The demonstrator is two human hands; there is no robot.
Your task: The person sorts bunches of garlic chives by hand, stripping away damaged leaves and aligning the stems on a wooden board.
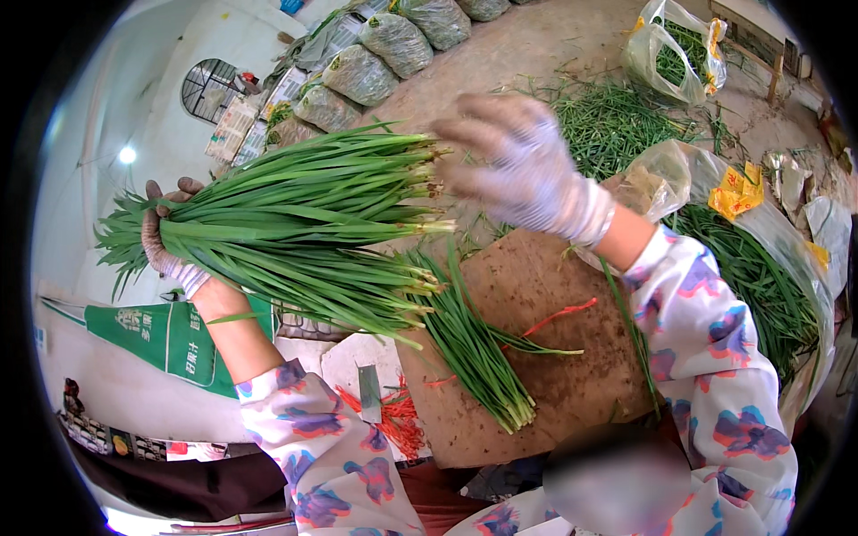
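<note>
My gloved left hand (pixel 159 234) is wrapped round the leafy end of a large bunch of green garlic chives (pixel 295 219), raised with its pale cut ends pointing right. Beside those ends is my gloved right hand (pixel 527 170), fingers spread and blurred by motion, with nothing visible in it. Below, a smaller bunch of chives (pixel 478 357) lies across a brown, stained board (pixel 572 384). A red tie (pixel 563 313) passes by that bunch on the board; part of it is hidden under the stalks.
Red ties (pixel 398 424) lie in a heap left of the board. At right stands a large clear plastic bag (pixel 827 313) of chives. Loose chives (pixel 617 129) cover the floor ahead, near another bag (pixel 639 54). Several filled sacks (pixel 362 76) line the far left.
</note>
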